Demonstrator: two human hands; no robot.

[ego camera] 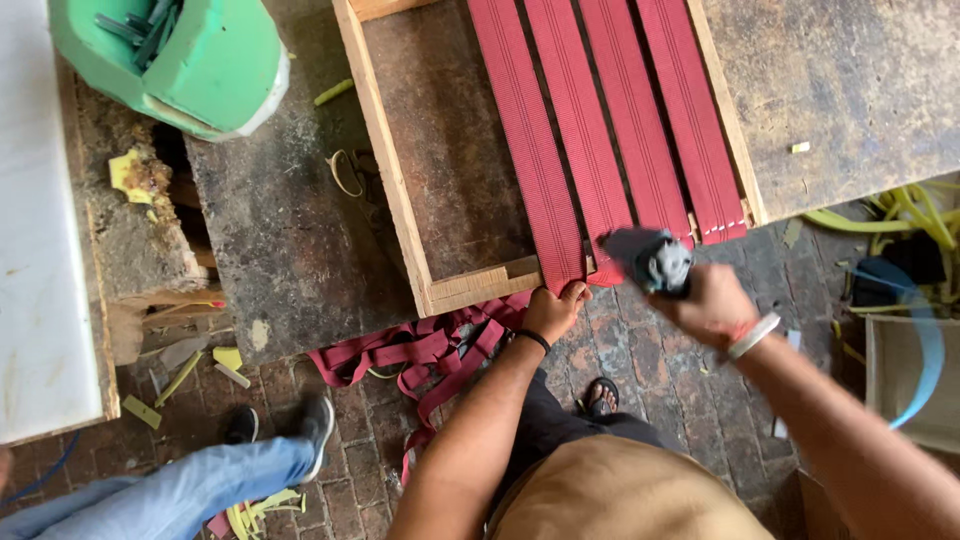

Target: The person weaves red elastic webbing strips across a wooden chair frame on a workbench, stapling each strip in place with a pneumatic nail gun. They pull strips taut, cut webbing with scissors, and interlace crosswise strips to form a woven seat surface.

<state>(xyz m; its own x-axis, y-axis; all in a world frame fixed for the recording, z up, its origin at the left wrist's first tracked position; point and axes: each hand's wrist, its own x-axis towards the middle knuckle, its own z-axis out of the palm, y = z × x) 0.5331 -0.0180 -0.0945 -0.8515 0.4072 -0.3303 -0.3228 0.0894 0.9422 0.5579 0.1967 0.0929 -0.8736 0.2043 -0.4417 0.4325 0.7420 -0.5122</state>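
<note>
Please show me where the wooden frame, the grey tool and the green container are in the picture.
wooden frame (385, 170): head view, on its left side rail.
grey tool (652, 258): head view, on its blurred body above the right hand.
green container (215, 70): head view, on its rounded green side.

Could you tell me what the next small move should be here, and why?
Probably bring the grey tool in the right hand down onto the red strap at the wooden frame edge, since the left hand pulls that strap end taut over it.
</note>
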